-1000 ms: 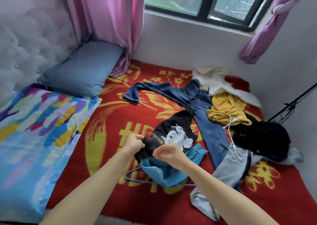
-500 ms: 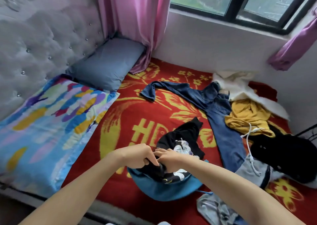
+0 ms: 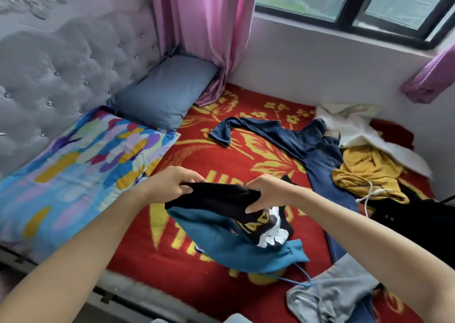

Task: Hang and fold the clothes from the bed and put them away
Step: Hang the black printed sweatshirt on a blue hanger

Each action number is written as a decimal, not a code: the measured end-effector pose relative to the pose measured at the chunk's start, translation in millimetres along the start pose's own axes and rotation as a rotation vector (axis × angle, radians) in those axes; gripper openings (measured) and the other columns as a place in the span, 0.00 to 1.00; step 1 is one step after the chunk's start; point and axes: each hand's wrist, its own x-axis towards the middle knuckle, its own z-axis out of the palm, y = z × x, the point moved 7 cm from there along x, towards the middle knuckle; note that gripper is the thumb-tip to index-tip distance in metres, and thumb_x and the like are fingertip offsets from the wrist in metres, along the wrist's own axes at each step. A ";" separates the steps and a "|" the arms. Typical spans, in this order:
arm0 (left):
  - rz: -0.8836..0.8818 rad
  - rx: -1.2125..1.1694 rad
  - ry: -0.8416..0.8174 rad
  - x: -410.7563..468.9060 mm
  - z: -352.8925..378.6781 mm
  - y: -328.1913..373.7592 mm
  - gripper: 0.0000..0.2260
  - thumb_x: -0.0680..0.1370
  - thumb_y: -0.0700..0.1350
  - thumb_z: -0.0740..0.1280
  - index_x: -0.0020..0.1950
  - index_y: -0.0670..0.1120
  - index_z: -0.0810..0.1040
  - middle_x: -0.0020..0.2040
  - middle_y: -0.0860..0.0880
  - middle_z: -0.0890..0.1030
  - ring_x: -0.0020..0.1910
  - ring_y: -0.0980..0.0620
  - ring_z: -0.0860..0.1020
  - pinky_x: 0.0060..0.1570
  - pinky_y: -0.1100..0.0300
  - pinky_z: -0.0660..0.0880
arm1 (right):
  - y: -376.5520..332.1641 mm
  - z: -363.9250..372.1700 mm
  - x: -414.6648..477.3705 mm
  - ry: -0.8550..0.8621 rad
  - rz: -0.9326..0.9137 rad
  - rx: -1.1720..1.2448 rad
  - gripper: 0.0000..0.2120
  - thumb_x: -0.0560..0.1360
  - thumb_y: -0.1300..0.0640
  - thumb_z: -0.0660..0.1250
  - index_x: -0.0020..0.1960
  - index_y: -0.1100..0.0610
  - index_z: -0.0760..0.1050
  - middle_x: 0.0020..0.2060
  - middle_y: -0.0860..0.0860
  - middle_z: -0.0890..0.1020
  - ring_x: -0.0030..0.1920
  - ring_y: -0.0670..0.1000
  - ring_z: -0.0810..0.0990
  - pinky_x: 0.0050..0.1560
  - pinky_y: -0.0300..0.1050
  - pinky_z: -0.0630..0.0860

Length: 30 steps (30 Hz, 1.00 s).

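Between left hand and right hand, bunched black shirt, gripped by both.

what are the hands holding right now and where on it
Both hands, left and right, grip the black printed garment along its bunched upper edge, one at each end, lifting it above the teal garment.

place: home bedroom | signs: bed, pillow, tufted headboard, pink curtain
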 end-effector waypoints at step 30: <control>0.263 0.459 1.110 -6.7 -246.2 141.1 0.11 0.77 0.37 0.62 0.55 0.40 0.82 0.50 0.39 0.83 0.50 0.40 0.80 0.52 0.56 0.71 | -40.4 -298.7 -39.6 1.020 0.264 -0.706 0.15 0.79 0.55 0.60 0.63 0.62 0.69 0.60 0.63 0.69 0.57 0.64 0.73 0.47 0.55 0.72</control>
